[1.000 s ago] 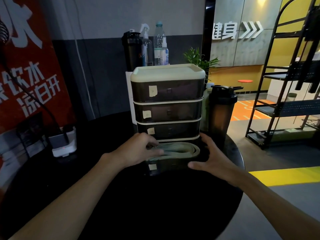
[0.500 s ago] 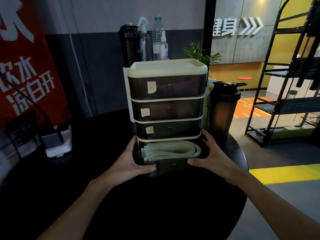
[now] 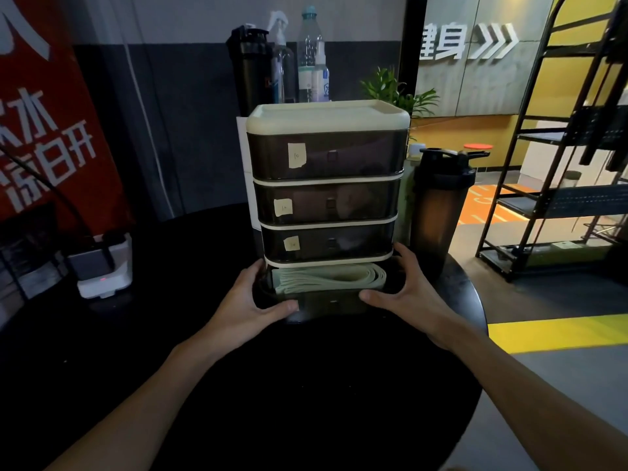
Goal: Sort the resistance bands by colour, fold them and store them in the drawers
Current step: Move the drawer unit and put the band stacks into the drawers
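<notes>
- Band [image 3: 328, 279], pale green and folded into flat loops, lies inside the bottom drawer [image 3: 326, 305], which stands pulled part way out of the 4-tier drawer unit [image 3: 326, 158]
- Left hand [image 3: 253, 300] clasps the drawer's left front corner, thumb across the front, fingers round the side; right hand [image 3: 406, 294] mirrors it at the right corner, so both are clamped on the drawer, not the band
- Step in hand, as I judge it: storing this colour, fold done, drawer about to be closed
- Next move likely calls for an even, straight push from both hands, with the loops kept below the tier above and the unit kept from sliding on the dark table [image 3: 306, 396]
- Upper 3 drawers are closed; their smoked fronts show only dim shapes, so their contents cannot be told
- Paper labels [image 3: 296, 155] carry marks too small to read
- Bottom drawer's front is lost in shadow against the table; any bands left to sort are out of view
- Shaker bottle [image 3: 440, 212] stands just beside the unit on the right
</notes>
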